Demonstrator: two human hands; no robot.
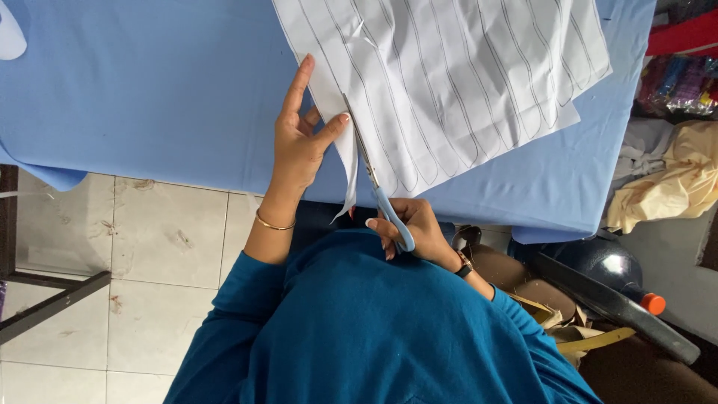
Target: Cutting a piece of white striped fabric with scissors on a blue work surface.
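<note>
Right hand (410, 228) closed around blue scissors (378, 187), mid-frame, blades in the lined paper (449, 82). Left hand (299, 138) pinching the cut strip (thumb near blades). Could wander off the line, or nick that thumb.

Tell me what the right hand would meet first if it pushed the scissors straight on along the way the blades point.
Probably more of the white lined sheet: the right hand aims the scissors up its cut, close beside the left hand.

One head-worn view looks steeply down, close over the blue-draped table (149, 90) edge and tiled floor (149, 247).
</note>
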